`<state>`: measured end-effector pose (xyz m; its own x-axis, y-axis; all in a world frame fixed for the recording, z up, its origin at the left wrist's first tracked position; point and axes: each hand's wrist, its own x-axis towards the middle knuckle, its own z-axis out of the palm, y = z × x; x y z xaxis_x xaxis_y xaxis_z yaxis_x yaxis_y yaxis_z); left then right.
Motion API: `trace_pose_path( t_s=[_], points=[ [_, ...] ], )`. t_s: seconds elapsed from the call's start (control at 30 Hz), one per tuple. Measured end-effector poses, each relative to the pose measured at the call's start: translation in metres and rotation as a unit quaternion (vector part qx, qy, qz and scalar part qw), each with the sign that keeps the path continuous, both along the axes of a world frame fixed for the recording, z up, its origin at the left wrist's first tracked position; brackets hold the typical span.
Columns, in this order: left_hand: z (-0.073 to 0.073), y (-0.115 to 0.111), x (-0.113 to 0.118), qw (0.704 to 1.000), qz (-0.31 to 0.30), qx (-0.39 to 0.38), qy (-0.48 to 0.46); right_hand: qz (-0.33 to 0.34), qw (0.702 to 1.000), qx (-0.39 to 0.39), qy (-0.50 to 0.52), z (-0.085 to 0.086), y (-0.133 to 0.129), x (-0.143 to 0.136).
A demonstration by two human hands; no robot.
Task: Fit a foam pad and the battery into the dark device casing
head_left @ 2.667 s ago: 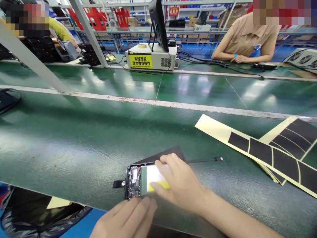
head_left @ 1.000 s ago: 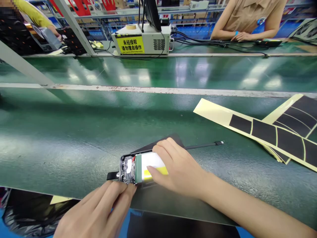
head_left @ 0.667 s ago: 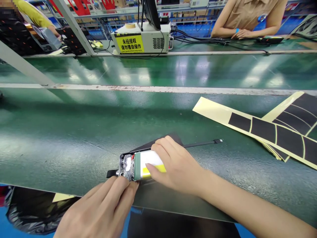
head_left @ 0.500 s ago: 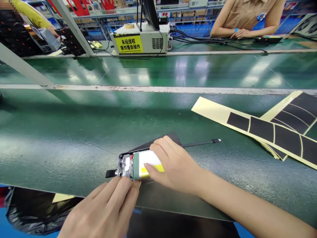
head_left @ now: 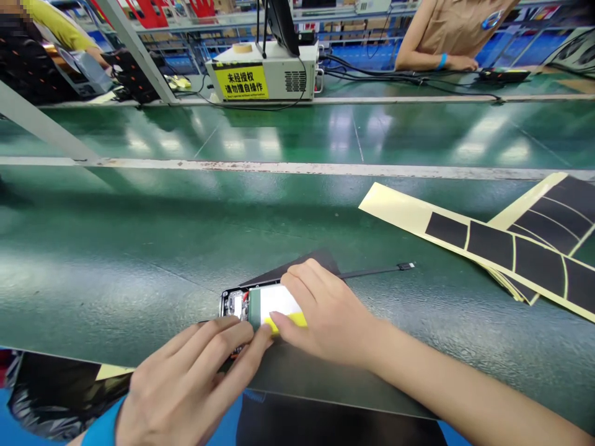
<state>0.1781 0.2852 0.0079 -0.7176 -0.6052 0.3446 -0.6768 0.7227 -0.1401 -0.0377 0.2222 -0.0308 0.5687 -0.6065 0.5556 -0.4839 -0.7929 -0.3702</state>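
A small black casing [head_left: 223, 298] lies open near the front of the bench, with a circuit board [head_left: 236, 303] and thin red wires exposed at its left end. A white pouch battery [head_left: 274, 299] with a green end band and a yellow strip sits in it. My right hand [head_left: 325, 313] is closed over the battery's right part, thumb on the yellow strip. My left hand [head_left: 195, 371] bends round the casing's near left side, fingertips at the board and the battery's near corner; its fingers hide part of both. A flat black cable [head_left: 372, 271] with a plug extends to the right.
Yellow backing sheets with black adhesive pieces [head_left: 493, 241] lie on the right. Beyond a white rail [head_left: 279, 166] stands a box with a yellow sign [head_left: 242, 82]. Two other people are across the bench. A black bag [head_left: 51, 396] hangs at the lower left.
My left hand has moved up and right, its fingers now over the board's near part. My right hand stays on the battery. The person opposite has shifted their arms.
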Motion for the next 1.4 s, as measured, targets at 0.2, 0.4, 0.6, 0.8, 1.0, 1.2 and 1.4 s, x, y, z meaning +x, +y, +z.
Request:
trace_pose_path(
  t_s=[0.2,0.4,0.6,0.8,1.0,1.2,1.4],
  points=[
    [-0.011,0.005,-0.002,0.987,0.098,0.034,0.119,0.001,1.0,0.012,-0.011,0.002,0.0,-0.001],
    [-0.006,0.008,0.008,0.998,0.042,0.02,0.047,0.006,1.0,0.017,-0.014,0.002,0.0,-0.002],
    [-0.005,0.012,0.012,1.0,0.014,-0.006,0.005,0.015,1.0,0.023,-0.014,0.001,0.0,-0.002],
    [-0.003,0.012,0.017,0.999,0.017,0.033,0.023,0.016,0.999,0.026,-0.014,0.0,0.0,-0.003],
    [-0.007,0.01,0.012,0.99,0.069,0.086,0.085,0.018,1.0,0.019,-0.018,0.0,0.0,-0.002],
    [-0.004,0.006,0.0,0.993,0.068,0.071,0.07,0.019,0.999,0.019,-0.027,0.002,0.0,-0.003],
    [-0.002,0.002,-0.004,0.999,0.051,-0.014,0.012,0.023,0.999,0.017,-0.021,0.0,0.0,-0.003]
  ],
)
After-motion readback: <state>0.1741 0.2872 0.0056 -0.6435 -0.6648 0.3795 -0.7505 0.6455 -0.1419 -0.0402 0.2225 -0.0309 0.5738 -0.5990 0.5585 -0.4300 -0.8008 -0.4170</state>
